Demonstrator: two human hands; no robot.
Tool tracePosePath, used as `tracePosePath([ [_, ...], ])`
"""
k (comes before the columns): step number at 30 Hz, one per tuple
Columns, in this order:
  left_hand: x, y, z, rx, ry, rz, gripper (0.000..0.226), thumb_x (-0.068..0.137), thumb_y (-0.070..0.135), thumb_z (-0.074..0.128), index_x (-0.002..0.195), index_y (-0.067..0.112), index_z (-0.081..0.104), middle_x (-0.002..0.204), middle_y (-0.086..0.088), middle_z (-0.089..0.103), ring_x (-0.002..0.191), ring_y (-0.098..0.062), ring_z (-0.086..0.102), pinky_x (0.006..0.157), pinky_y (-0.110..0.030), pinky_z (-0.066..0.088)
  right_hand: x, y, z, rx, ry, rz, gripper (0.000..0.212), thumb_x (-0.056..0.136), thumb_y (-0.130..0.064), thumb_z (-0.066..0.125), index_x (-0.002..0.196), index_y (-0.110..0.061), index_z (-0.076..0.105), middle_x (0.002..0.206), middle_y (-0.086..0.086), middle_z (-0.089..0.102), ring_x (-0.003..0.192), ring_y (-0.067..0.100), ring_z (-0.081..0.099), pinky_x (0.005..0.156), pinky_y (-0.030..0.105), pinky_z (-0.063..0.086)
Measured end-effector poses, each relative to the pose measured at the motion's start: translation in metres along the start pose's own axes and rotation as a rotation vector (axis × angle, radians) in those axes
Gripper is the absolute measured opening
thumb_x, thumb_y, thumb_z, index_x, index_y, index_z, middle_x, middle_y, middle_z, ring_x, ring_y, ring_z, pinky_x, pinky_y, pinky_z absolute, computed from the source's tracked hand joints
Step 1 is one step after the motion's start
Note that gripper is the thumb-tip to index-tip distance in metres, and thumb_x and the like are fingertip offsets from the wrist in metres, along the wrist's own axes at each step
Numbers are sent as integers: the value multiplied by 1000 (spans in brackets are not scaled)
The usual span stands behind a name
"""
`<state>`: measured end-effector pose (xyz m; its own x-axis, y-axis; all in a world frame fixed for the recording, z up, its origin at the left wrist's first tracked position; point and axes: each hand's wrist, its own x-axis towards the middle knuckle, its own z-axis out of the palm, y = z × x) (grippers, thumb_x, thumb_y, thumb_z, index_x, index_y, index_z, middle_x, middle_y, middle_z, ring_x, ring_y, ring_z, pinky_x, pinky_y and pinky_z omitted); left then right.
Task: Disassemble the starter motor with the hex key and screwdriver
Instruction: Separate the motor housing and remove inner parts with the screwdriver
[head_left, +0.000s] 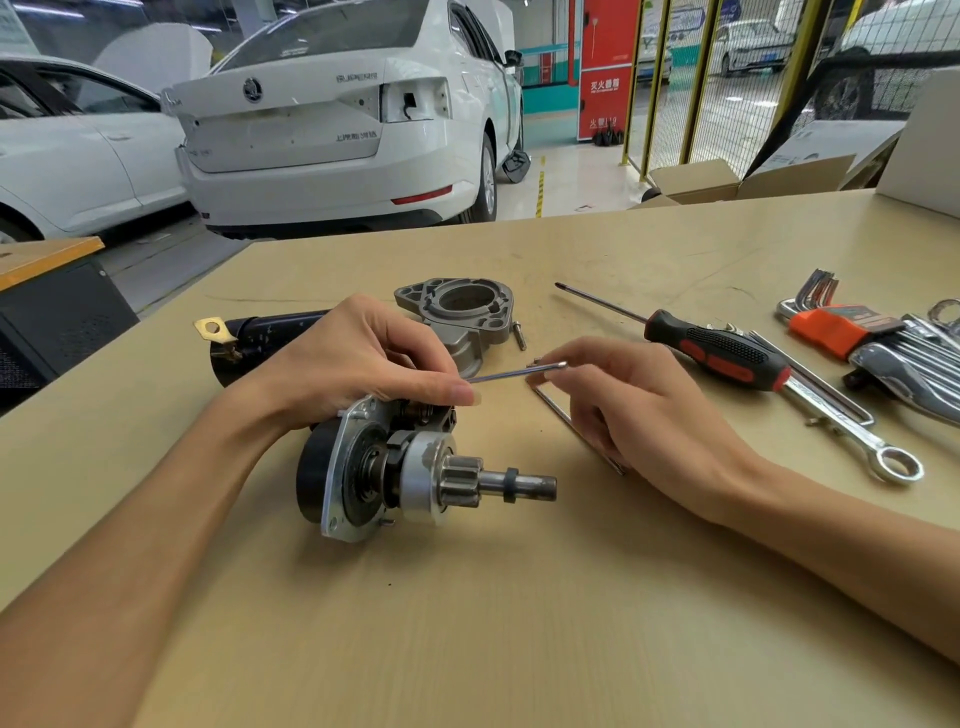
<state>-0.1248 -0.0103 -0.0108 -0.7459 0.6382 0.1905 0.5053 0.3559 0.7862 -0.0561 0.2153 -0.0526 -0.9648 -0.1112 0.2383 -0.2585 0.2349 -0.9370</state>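
Currently the partly stripped starter motor (395, 467), a black cylindrical body with a silver flange plate, toothed steel pinion and stub shaft, lies on its side on the tan wooden workbench (519, 623), shaft pointing right. Left hand (358, 358) rests on top of the motor's upper section, fingers curled over it and gripping it. Right hand (639, 400) lies just right of the motor, thumb and forefinger pinching one end of a thin silver L-shaped hex key (514, 371); the key's long arm runs left toward the left fingertips, and whether its tip sits in a fastener cannot be told. Under the right hand a long thin metal rod (561, 415) lies on the bench. Behind the left hand sits a detached grey cast-aluminium nose housing (462, 312) with a round bore, a loose bolt (519, 335) just beside its right edge. A black cylinder with a brass ring terminal (260, 338) lies to the left rear. Further right: a black-and-red-handled screwdriver (722, 353), blade pointing left rear; a chrome combination spanner (852, 431); and a hex key set in an orange holder (836, 322). White cars (332, 130) stand beyond the bench.
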Motion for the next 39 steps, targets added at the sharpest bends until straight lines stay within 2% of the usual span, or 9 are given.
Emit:
tracePosePath([
  [4,-1,0,0,-3,16,10,17,64,34,83,70,18,80,78,-13,73,83,-41,65,76,-50,53,0,-4,-4,121,-31,10,46,103,-24,40,76,2,67,47,7,40,40,13,33,39,18,29],
  [7,0,0,0,10,10,1,22,64,34,82,71,13,80,78,-14,73,83,-41,65,76,-51,52,-1,-6,0,133,-91,-9,48,102,-32,46,61,-13,60,50,10,38,44,14,34,41,17,31],
  [9,0,-1,0,18,6,-1,22,66,35,82,71,14,79,78,-15,72,82,-41,64,75,-51,52,-2,-5,3,111,-100,1,48,102,-26,49,55,-18,55,50,8,39,44,12,34,41,17,30],
  [11,0,-2,1,35,23,0,25,77,41,79,72,16,80,77,-14,72,78,-36,65,69,-41,52,-1,-5,4,109,-80,22,51,102,-19,49,50,-19,53,47,5,39,41,10,33,41,17,29],
  [13,1,-4,4,44,65,-3,38,90,47,63,75,16,79,76,-8,74,73,-23,68,67,-23,53,-1,-6,3,96,-51,27,58,101,-15,47,43,-22,50,43,1,39,39,8,33,40,18,28],
  [14,2,-5,5,38,84,-14,42,92,46,55,77,14,78,76,-5,75,74,-18,70,68,-19,54,-1,-7,2,89,-40,26,59,100,-14,47,42,-22,49,41,-1,38,38,8,33,40,19,29],
  [17,4,-6,7,41,96,-45,44,92,44,47,81,12,76,76,-4,75,75,-15,72,69,-16,54,-1,-8,2,66,-33,27,59,99,-13,46,41,-22,48,39,-3,39,36,7,33,41,20,30],
  [30,3,-3,7,60,80,-46,49,86,52,51,78,12,77,77,-5,75,76,-17,71,70,-16,53,0,-3,3,43,-82,41,43,102,-16,45,60,-10,56,44,1,42,38,9,34,40,18,29],
  [39,2,-2,6,63,74,-60,49,86,54,51,77,14,78,76,-4,75,74,-17,71,69,-16,53,1,0,3,55,-80,34,43,103,-19,44,62,-11,56,44,0,43,38,9,34,40,19,30],
])
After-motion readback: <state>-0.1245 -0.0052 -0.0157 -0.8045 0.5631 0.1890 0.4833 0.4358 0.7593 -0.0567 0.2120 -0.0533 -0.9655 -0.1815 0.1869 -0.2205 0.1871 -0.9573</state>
